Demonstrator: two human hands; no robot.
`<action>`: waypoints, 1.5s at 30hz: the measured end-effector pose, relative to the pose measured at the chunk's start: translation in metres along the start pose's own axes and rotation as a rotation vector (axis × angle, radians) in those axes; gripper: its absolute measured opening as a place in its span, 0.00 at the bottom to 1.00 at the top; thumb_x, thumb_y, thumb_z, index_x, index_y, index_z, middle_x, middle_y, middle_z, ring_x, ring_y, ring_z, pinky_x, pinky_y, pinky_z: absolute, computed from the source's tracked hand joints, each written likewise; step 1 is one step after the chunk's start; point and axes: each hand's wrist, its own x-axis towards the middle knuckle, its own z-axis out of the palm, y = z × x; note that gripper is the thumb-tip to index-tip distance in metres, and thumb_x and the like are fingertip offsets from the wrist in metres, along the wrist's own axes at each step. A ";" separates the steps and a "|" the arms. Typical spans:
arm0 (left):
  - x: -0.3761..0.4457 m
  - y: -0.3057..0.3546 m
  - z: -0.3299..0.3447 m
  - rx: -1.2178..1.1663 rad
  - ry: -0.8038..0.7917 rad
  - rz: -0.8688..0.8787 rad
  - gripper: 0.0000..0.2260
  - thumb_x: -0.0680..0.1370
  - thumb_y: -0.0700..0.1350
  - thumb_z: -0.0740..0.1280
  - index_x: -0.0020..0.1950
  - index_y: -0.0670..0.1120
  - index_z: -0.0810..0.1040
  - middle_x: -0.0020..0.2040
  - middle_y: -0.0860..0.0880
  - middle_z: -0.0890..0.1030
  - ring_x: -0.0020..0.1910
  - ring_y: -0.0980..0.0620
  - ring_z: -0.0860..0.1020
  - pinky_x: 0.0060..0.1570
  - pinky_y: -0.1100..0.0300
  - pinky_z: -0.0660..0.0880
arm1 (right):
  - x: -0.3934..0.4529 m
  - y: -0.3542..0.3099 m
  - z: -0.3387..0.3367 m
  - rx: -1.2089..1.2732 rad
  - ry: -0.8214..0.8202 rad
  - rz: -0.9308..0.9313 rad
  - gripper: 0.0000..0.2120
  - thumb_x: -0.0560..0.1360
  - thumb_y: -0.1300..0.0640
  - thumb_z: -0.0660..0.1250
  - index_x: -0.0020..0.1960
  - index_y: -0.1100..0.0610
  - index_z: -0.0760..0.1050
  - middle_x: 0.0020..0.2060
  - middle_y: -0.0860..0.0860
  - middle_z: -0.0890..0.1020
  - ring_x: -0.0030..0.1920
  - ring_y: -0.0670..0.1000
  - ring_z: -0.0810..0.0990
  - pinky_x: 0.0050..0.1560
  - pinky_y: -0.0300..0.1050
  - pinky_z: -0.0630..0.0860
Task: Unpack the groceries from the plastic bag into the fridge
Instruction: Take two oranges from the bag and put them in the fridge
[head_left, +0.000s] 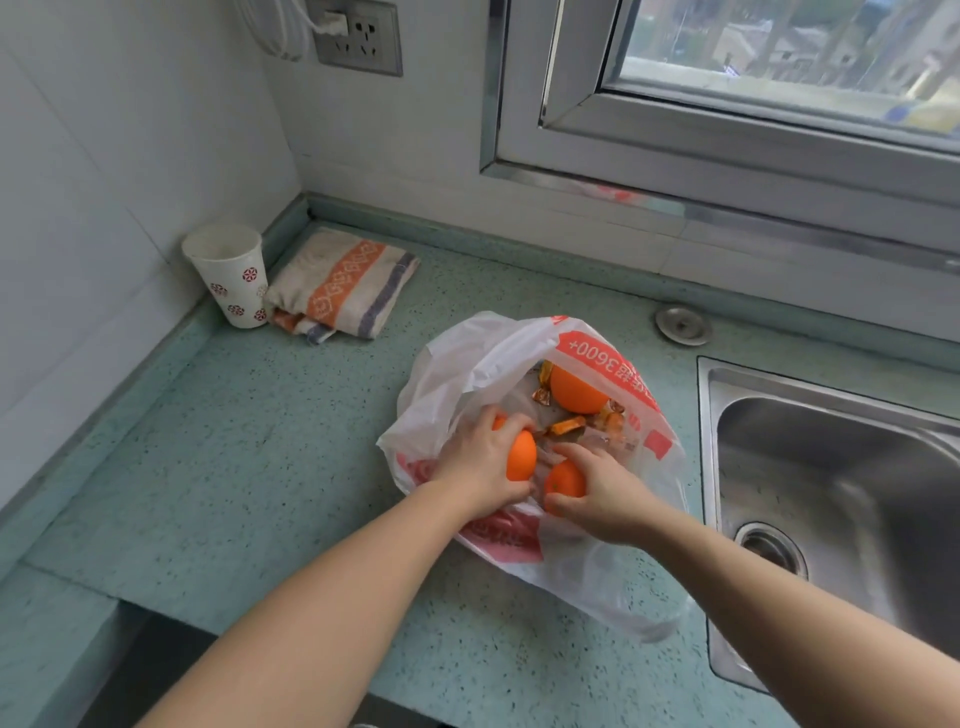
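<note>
Speckled green counter (249, 467) runs under white tiled walls and a window, and your view looks down on it. At far left a paper cup (231, 275) stands in the corner, touching a folded striped cloth (343, 286) just beside it. Near the middle lies the white plastic bag (467, 364) with red print, its mouth spread open toward you. Your left forearm reaches in from the lower left, and your left hand (478, 462) sits palm down inside the bag, fingers curled over an orange (521, 457) and gripping it. Your right forearm comes in from the lower right; your right hand (602, 493) is closed around a second orange (563, 480), thumb toward you. The two held fruits lie near each other. Farther back in the bag rests a third, larger orange (574, 389) among small wrapped sweets (569, 425). At the right edge the steel sink (831, 493) is set into the counter, close to the bag.
</note>
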 end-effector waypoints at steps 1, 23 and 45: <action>-0.004 0.000 0.003 -0.010 0.013 0.001 0.31 0.67 0.55 0.74 0.66 0.59 0.65 0.67 0.48 0.64 0.66 0.44 0.67 0.62 0.47 0.71 | -0.005 0.000 0.004 0.012 0.015 0.008 0.36 0.69 0.44 0.70 0.74 0.46 0.61 0.67 0.52 0.69 0.63 0.54 0.73 0.59 0.46 0.73; -0.130 0.142 -0.127 0.083 0.276 0.257 0.31 0.66 0.56 0.77 0.66 0.55 0.71 0.64 0.49 0.67 0.58 0.44 0.74 0.59 0.52 0.73 | -0.228 0.021 -0.111 0.185 0.730 -0.109 0.32 0.63 0.58 0.77 0.64 0.50 0.70 0.52 0.53 0.79 0.50 0.53 0.77 0.52 0.41 0.70; -0.176 0.457 -0.090 -0.074 0.026 1.231 0.29 0.67 0.63 0.74 0.64 0.56 0.71 0.58 0.53 0.72 0.53 0.50 0.73 0.56 0.53 0.74 | -0.591 0.070 -0.124 -0.180 1.219 0.791 0.34 0.63 0.31 0.70 0.63 0.43 0.66 0.50 0.43 0.73 0.50 0.52 0.76 0.48 0.48 0.74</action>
